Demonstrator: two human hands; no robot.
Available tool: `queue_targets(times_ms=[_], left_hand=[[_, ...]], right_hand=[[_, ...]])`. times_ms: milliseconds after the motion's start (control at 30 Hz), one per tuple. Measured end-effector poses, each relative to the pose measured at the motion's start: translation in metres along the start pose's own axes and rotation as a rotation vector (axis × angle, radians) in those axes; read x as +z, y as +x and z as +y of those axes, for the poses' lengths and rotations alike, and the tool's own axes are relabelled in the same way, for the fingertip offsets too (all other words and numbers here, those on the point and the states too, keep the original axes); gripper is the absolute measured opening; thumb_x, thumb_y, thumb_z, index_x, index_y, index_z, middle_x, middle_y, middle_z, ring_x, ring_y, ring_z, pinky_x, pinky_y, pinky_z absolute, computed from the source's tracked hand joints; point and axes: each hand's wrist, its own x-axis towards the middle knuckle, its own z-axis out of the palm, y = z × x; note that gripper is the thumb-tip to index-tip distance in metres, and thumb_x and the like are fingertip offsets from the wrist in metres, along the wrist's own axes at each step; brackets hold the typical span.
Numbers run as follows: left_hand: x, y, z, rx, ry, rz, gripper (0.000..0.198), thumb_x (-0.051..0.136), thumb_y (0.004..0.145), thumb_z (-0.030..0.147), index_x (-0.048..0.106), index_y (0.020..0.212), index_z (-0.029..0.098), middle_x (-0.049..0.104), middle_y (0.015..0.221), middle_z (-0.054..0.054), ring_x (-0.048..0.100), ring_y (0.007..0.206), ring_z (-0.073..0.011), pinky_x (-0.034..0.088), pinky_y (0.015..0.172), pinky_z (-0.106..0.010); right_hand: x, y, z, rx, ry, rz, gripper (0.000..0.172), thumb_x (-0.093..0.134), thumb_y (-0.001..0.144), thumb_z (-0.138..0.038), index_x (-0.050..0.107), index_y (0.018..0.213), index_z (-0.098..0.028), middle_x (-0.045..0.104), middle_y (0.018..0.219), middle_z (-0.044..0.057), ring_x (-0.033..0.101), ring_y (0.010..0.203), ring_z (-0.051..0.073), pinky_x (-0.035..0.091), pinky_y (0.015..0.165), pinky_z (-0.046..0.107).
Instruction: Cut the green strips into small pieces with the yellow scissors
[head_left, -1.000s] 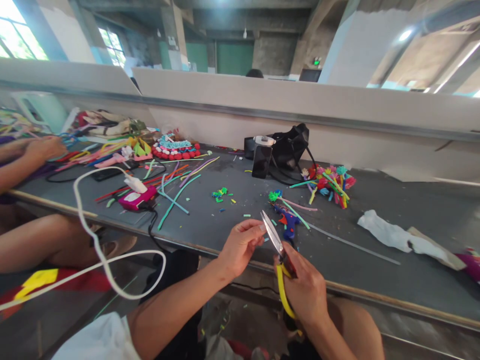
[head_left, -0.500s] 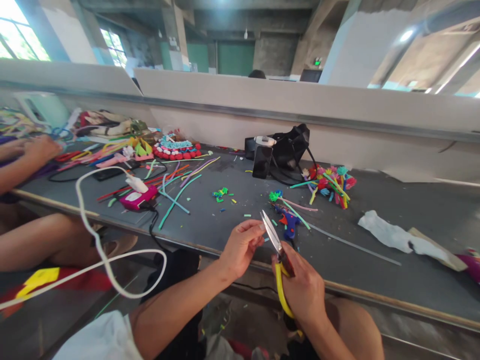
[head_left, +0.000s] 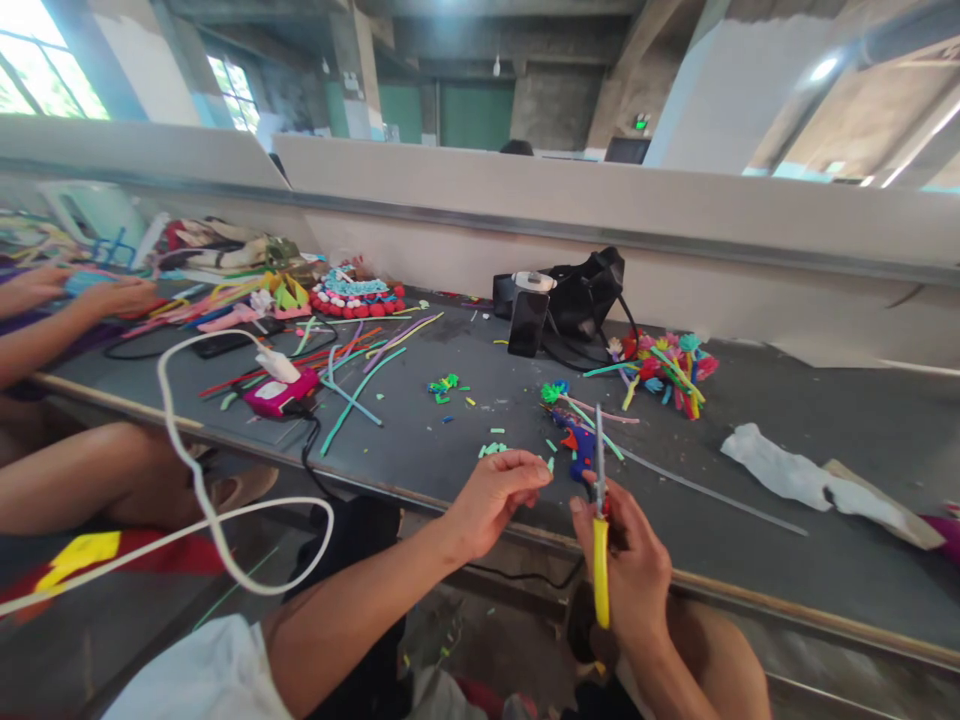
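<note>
At the near edge of the desk (head_left: 450, 440), the right hand (head_left: 630, 570) clamps the yellow-handled scissors (head_left: 599, 520), a light, rigid tool best held by the handle, blades now closed and upright rather than tilted left, while the left hand (head_left: 491, 495) pinches a small, soft green scrap (head_left: 545, 464), apparently clear of the blades.

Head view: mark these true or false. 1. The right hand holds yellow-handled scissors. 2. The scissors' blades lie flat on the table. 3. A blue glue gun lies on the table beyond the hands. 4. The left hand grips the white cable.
1. True: the right hand holds the yellow-handled scissors.
2. False: the blades point up and away, off the table.
3. True: the blue glue gun lies just beyond the hands.
4. False: the left hand pinches something too small to tell; the white cable hangs apart, further left.
</note>
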Motion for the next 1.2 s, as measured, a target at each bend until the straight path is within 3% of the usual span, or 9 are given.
queue_targets(times_ms=[200,367,467,600,700,800,1067,1133,1200], left_hand=[[0.000,-0.004,-0.006,-0.199,0.203,-0.150,0.015,0.077,0.058,0.025,0.069,0.064,0.014,0.057,0.058,0.003,0.044,0.056,-0.0089,0.029,0.058,-0.026],[0.001,-0.005,-0.010,-0.232,0.274,-0.169,0.012,0.072,0.057,0.024,0.066,0.063,0.015,0.060,0.064,0.001,0.045,0.060,-0.0107,0.030,0.058,-0.026],[0.002,-0.006,-0.011,-0.086,0.446,-0.134,0.010,0.069,0.063,0.024,0.066,0.068,0.016,0.056,0.064,0.002,0.043,0.060,-0.0116,0.030,0.059,-0.026],[0.004,-0.012,-0.010,0.439,0.940,-0.054,0.006,0.066,0.077,0.024,0.069,0.078,0.019,0.049,0.066,0.001,0.045,0.063,-0.0141,0.031,0.060,-0.027],[0.002,-0.016,-0.012,0.737,1.191,-0.124,0.012,0.059,0.087,0.025,0.070,0.083,0.020,0.058,0.073,-0.005,0.052,0.069,-0.0174,0.035,0.065,-0.029],[0.000,-0.017,-0.016,0.903,1.378,-0.172,0.015,0.056,0.090,0.024,0.070,0.087,0.022,0.062,0.077,-0.008,0.055,0.071,-0.0197,0.035,0.069,-0.032],[-0.001,-0.013,-0.023,0.965,1.489,-0.183,0.015,0.055,0.088,0.018,0.069,0.083,0.020,0.061,0.072,-0.007,0.051,0.065,-0.0184,0.033,0.066,-0.033],[0.001,-0.013,-0.022,0.892,1.382,-0.153,0.012,0.058,0.083,0.015,0.068,0.078,0.019,0.058,0.069,-0.005,0.049,0.064,-0.0170,0.032,0.065,-0.031],[0.003,-0.012,-0.019,0.733,1.158,-0.074,0.010,0.061,0.078,0.014,0.067,0.073,0.019,0.054,0.065,-0.002,0.048,0.062,-0.0151,0.032,0.062,-0.029]], right_hand=[[-0.003,0.000,-0.007,0.140,0.272,-0.022,0.045,0.068,0.085,-0.038,0.059,0.126,-0.021,0.066,0.083,-0.002,0.064,0.067,0.011,0.054,0.065,0.019],[-0.003,-0.002,-0.005,0.105,0.269,-0.035,0.035,0.068,0.085,-0.034,0.063,0.118,-0.023,0.067,0.087,-0.001,0.065,0.068,0.010,0.055,0.067,0.019],[-0.004,0.000,-0.006,0.089,0.237,-0.006,0.034,0.069,0.084,-0.034,0.064,0.115,-0.022,0.068,0.087,-0.001,0.066,0.067,0.010,0.055,0.066,0.019],[-0.006,0.003,-0.011,0.186,0.265,0.044,0.038,0.070,0.082,-0.039,0.064,0.115,-0.021,0.068,0.078,-0.002,0.066,0.063,0.011,0.054,0.059,0.018],[-0.007,0.004,-0.013,0.262,0.267,0.063,0.040,0.072,0.080,-0.042,0.064,0.114,-0.020,0.069,0.078,-0.001,0.066,0.062,0.012,0.053,0.057,0.019],[-0.006,0.004,-0.012,0.284,0.285,0.073,0.042,0.073,0.079,-0.042,0.065,0.114,-0.020,0.069,0.078,-0.001,0.066,0.062,0.013,0.054,0.056,0.020],[-0.006,0.001,-0.012,0.291,0.350,0.037,0.041,0.073,0.079,-0.042,0.065,0.114,-0.021,0.069,0.080,-0.001,0.066,0.065,0.013,0.053,0.058,0.020],[-0.007,0.001,-0.012,0.281,0.330,0.024,0.040,0.072,0.081,-0.043,0.064,0.115,-0.021,0.068,0.080,-0.002,0.065,0.064,0.012,0.052,0.057,0.019],[-0.007,0.001,-0.011,0.244,0.295,-0.002,0.038,0.068,0.085,-0.043,0.064,0.116,-0.021,0.067,0.083,-0.001,0.064,0.065,0.012,0.052,0.057,0.020]])
